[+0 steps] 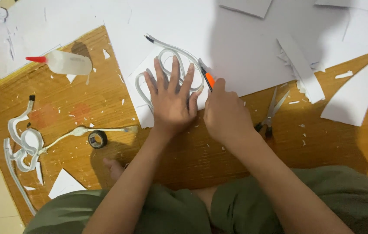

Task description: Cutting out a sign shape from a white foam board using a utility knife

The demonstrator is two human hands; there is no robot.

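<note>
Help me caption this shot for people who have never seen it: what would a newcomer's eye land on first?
First, the two hands at the centre: the left hand pressed flat, fingers spread, over a looped white tube on a white sheet, the right hand beside it gripping an orange-tipped cutter. Next, the glue bottle with a red nozzle at upper left and scissors lying to the right.

Taking the roll of black tape (97, 139) as landmark: one glue bottle (64, 63) with a red tip lies up and left of it, and one pair of scissors (271, 113) lies well to its right. Two bent white tube pieces show, one (24, 143) left of the tape and one (171, 69) up and right of it. Also up and right of it is one orange-handled cutter (207, 79).
</note>
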